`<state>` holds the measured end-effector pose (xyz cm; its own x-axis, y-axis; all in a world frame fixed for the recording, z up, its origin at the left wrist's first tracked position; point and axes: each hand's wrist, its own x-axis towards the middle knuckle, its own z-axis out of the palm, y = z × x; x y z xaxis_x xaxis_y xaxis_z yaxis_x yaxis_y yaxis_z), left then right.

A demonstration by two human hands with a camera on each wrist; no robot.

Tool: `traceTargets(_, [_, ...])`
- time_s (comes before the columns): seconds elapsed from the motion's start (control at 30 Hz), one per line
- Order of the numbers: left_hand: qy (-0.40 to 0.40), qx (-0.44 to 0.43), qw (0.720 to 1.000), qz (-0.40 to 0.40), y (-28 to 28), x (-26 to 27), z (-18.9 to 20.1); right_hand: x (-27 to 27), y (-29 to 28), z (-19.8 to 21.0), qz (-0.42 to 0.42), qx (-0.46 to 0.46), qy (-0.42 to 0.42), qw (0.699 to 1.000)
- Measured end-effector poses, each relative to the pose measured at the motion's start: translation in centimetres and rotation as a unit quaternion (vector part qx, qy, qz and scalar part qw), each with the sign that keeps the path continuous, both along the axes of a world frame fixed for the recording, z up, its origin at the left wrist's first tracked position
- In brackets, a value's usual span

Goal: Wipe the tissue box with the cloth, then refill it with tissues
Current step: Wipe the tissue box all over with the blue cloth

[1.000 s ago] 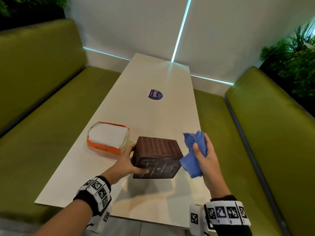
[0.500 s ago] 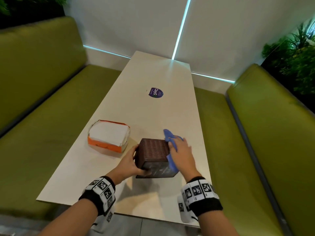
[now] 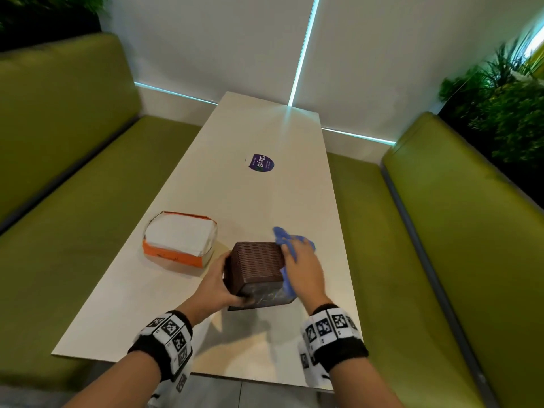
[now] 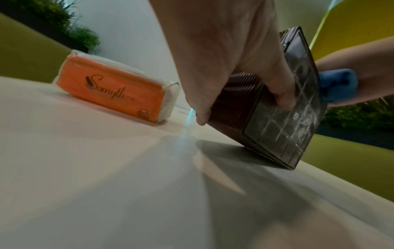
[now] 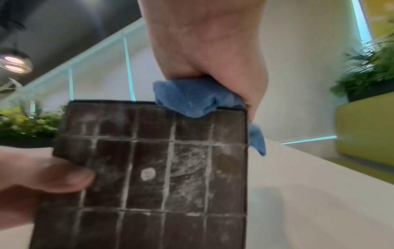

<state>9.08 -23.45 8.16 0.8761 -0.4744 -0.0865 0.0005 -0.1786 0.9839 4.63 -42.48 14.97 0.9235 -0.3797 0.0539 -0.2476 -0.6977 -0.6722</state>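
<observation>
The brown woven tissue box (image 3: 255, 262) lies tipped on the white table (image 3: 265, 136), its dusty gridded bottom (image 5: 153, 176) facing me. My left hand (image 3: 219, 282) grips its left side, thumb on the bottom panel (image 4: 283, 99). My right hand (image 3: 303, 267) holds a bunched blue cloth (image 3: 290, 241) and presses it against the box's right side and top right edge (image 5: 192, 99). The cloth (image 4: 339, 84) shows behind the box in the left wrist view. An orange pack of white tissues (image 3: 179, 241) lies on the table left of the box.
Green bench seats (image 3: 459, 231) run along both long sides of the table. A purple round sticker (image 3: 260, 164) sits at the table's middle. Plants (image 3: 506, 107) stand behind the right bench. The table's near edge (image 3: 206, 375) is just ahead of my wrists.
My right hand brought the blue cloth from the air down onto the box's right side and now rubs it there. The left hand keeps its grip on the box.
</observation>
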Motion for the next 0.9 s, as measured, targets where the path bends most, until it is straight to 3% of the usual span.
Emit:
traceTargets(0.1, [-0.012, 0.005, 1.000, -0.006, -0.4, 0.2, 0.3, 0.1, -0.3, 0.1, -0.066, 0.009, 0.016, 0.998])
traceTargets(0.2, [-0.020, -0.005, 1.000, -0.003, -0.8, 0.1, 0.9, -0.1, 4.4, 0.6, 0.042, -0.071, 0.017, 0.996])
traceTargets(0.3, [-0.021, -0.026, 0.999, -0.002, -0.9, -0.3, 0.5, -1.2, 7.6, 1.0, 0.136, -0.066, -0.013, 0.988])
traceTargets(0.37, [-0.025, -0.003, 1.000, 0.003, -0.8, -0.4, 0.1, -1.1, 5.8, 0.5, 0.115, -0.012, -0.021, 0.993])
traceTargets(0.53, [-0.034, 0.037, 0.999, -0.003, -0.4, -0.2, -0.2, -0.7, -0.4, -0.5, -0.056, 0.044, -0.025, 0.997])
traceTargets(0.6, [-0.030, 0.028, 0.999, -0.004, -0.6, -0.2, 0.0, -0.6, 1.2, -0.1, -0.034, 0.002, -0.011, 0.999])
traceTargets(0.77, [-0.020, -0.027, 0.999, 0.005, -0.8, -0.7, -0.1, -1.7, 6.9, -0.2, 0.147, -0.063, -0.021, 0.987])
traceTargets(0.9, [-0.048, -0.005, 0.999, 0.016, -0.9, -0.9, 0.0, -1.3, 2.3, -0.8, 0.052, -0.011, -0.032, 0.998])
